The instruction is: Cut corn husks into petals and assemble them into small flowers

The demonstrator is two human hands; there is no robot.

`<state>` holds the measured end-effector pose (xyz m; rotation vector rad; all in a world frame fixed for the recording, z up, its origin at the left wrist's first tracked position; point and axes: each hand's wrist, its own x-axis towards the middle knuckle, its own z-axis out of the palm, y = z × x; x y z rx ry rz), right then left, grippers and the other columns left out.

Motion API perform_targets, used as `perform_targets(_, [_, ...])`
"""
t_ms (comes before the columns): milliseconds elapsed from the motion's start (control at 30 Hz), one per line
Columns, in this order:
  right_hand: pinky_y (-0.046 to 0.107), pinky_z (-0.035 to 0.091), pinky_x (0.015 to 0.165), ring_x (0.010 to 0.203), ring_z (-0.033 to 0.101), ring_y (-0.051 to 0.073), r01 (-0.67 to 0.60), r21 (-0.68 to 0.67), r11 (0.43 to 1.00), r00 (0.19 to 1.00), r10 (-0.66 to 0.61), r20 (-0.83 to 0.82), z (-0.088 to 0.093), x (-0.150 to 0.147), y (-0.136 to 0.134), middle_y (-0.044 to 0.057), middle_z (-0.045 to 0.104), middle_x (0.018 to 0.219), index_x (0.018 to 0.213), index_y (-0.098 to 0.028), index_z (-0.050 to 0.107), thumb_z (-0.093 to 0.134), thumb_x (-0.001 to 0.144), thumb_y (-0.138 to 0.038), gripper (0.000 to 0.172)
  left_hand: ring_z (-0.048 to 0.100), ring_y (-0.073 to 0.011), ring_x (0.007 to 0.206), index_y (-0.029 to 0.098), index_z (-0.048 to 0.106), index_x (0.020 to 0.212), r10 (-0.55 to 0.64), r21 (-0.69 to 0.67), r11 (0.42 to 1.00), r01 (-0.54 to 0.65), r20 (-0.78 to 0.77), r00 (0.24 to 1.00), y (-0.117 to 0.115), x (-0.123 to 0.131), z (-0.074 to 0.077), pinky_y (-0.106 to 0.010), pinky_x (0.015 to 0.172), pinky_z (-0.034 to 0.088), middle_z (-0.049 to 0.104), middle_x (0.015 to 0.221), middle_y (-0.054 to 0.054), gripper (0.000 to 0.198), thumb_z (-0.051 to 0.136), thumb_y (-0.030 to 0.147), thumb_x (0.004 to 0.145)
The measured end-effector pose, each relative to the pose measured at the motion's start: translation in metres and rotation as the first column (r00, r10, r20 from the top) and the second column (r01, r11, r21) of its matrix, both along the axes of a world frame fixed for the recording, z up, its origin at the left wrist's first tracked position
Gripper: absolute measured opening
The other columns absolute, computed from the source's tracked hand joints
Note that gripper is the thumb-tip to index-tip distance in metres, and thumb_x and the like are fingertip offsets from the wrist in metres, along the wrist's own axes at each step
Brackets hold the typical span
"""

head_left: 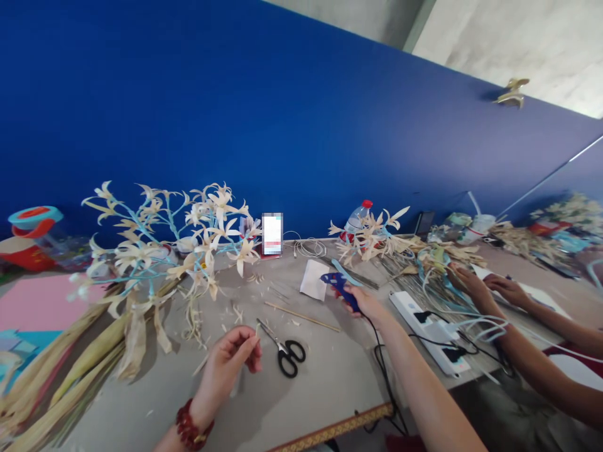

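My right hand [360, 301] grips a blue hot glue gun [340, 287], its nozzle over a white paper sheet [313, 280] on the table. A black cord runs from the gun's handle. My left hand [238, 348] is closed in a pinch at the front, with a red bead bracelet on the wrist. A thin pale tip shows at its fingertips, too small to name. Just right of that hand lie black-handled scissors [288, 356], blades pointing away. Behind them rests a thin stick [302, 316].
Pale husk flowers on light blue stems [210, 235] stand at back left, above dried husk strips [80, 370]. A phone [272, 233] leans at the blue wall [235, 113]. Right are a bottle [358, 216], a power strip [426, 333] with cords and another person's hands [471, 285].
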<state>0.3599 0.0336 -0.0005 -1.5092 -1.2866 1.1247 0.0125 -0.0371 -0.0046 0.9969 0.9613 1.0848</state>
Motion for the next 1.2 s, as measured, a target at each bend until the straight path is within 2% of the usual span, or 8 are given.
perform_targets(67, [0.018,0.022,0.032,0.032,0.03,0.008,-0.02,-0.036,0.999,0.996,0.016,-0.084,0.001,0.001,0.001,-0.007,0.042,0.041,0.082,-0.015,0.067,0.048,0.082,-0.055,0.045,0.058,-0.0106,0.05,0.016,0.06,0.072,-0.001,-0.002,1.0,0.001,0.016,1.0,0.0,0.0,-0.001,-0.022,0.05,0.046,0.063,0.064,0.001,0.026,0.066,0.04,0.08])
perform_targets(167, [0.019,0.022,0.035,0.035,0.028,0.008,-0.054,-0.037,0.998,0.982,0.047,-0.182,0.007,-0.005,-0.004,-0.007,0.038,0.043,0.082,-0.017,0.063,0.054,0.077,-0.054,0.038,0.057,-0.0099,0.049,0.016,0.058,0.073,-0.001,-0.033,0.999,0.003,0.072,0.997,0.001,-0.001,-0.003,-0.022,0.05,0.046,0.063,0.064,0.001,0.026,0.066,0.04,0.081])
perform_targets(267, [0.019,0.022,0.035,0.037,0.026,0.006,-0.024,0.052,0.998,0.932,0.041,-0.36,0.015,-0.019,-0.015,-0.003,0.049,0.055,0.087,-0.019,0.061,0.062,0.071,-0.046,0.032,0.056,-0.0092,0.048,0.016,0.057,0.075,0.012,-0.078,0.997,-0.002,0.135,0.991,0.001,-0.001,-0.004,-0.021,0.049,0.044,0.063,0.064,0.001,0.025,0.067,0.039,0.08])
perform_targets(367, [0.021,0.025,0.033,0.037,0.033,0.006,-0.044,0.097,0.994,0.876,0.085,-0.474,0.019,-0.043,-0.033,0.003,0.06,0.073,0.091,-0.02,0.062,0.065,0.068,-0.037,0.028,0.056,-0.0088,0.047,0.016,0.056,0.075,0.022,-0.11,0.994,-0.003,0.172,0.985,0.002,-0.001,-0.002,-0.021,0.049,0.044,0.063,0.064,0.002,0.027,0.068,0.04,0.078])
perform_targets(533, [0.026,0.041,0.04,0.042,0.047,0.011,-0.245,0.038,0.969,0.95,0.247,-0.189,0.012,-0.094,-0.072,0.005,0.067,0.081,0.09,-0.021,0.065,0.068,0.074,-0.033,0.02,0.056,-0.0085,0.046,0.016,0.055,0.075,0.035,-0.139,0.99,-0.009,0.19,0.981,0.002,-0.002,0.003,-0.021,0.048,0.043,0.062,0.064,0.002,0.028,0.068,0.041,0.078])
perform_targets(667, [0.034,0.051,0.062,0.067,0.064,0.022,-0.344,0.18,0.921,0.939,0.337,0.072,0.01,-0.126,-0.092,0.007,0.072,0.084,0.093,-0.024,0.067,0.066,0.078,-0.027,0.016,0.056,-0.0082,0.047,0.016,0.055,0.074,0.02,-0.147,0.989,0.012,0.215,0.976,0.002,-0.004,0.003,-0.02,0.048,0.044,0.062,0.064,0.002,0.026,0.066,0.039,0.08])
perform_targets(767, [0.038,0.051,0.073,0.078,0.066,0.027,-0.357,0.256,0.898,0.927,0.306,0.216,0.009,-0.136,-0.093,0.007,0.073,0.085,0.093,-0.025,0.067,0.066,0.077,-0.025,0.016,0.057,-0.0083,0.047,0.016,0.056,0.076,0.019,-0.148,0.989,0.015,0.227,0.974,0.001,-0.005,0.002,-0.02,0.047,0.044,0.063,0.064,0.002,0.025,0.066,0.038,0.081])
perform_targets(1200, [0.036,0.049,0.068,0.068,0.064,0.025,-0.358,0.27,0.894,0.92,0.287,0.268,0.002,-0.135,-0.091,0.005,0.071,0.076,0.086,-0.027,0.068,0.065,0.075,-0.028,0.011,0.058,-0.008,0.046,0.015,0.056,0.076,0.011,-0.132,0.991,0.023,0.246,0.969,0.0,-0.005,0.003,-0.019,0.046,0.046,0.063,0.063,0.002,0.022,0.065,0.034,0.083])
